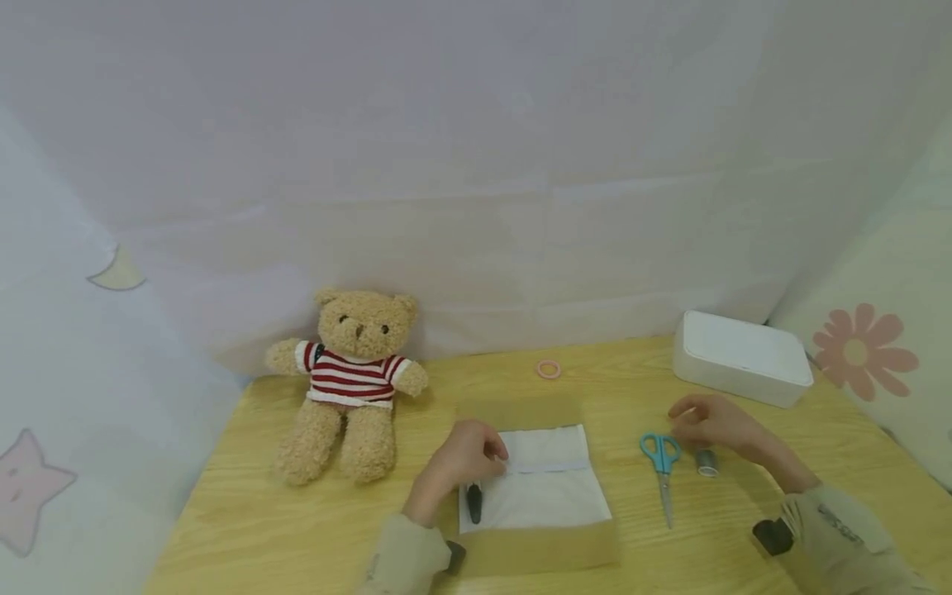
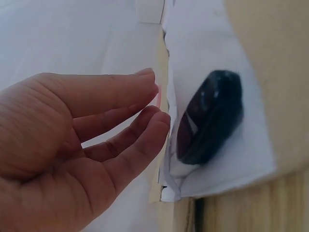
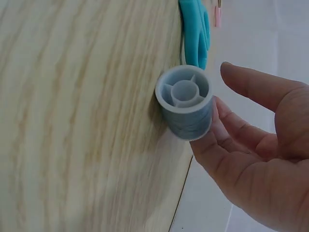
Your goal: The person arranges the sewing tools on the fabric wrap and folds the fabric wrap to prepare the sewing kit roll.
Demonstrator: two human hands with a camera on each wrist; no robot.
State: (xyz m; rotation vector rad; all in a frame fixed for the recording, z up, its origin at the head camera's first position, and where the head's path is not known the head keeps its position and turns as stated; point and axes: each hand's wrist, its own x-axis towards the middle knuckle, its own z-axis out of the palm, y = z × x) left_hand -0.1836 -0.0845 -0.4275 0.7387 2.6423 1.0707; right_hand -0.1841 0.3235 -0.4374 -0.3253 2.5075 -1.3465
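Head view: the left hand point(image 1: 467, 451) is hovering by a black object point(image 1: 474, 506) on cloth point(image 1: 546, 500), the right hand point(image 1: 717, 423) beside a spool point(image 1: 707, 464), both loosely spreading.

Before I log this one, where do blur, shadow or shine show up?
Head view: flat light, the right sleeve lettering too soft to read; left wrist view: pale shine on the black object, tabletop grain smeared; right wrist view: soft shadow beside the thread spool, whose rim is fairly clear.
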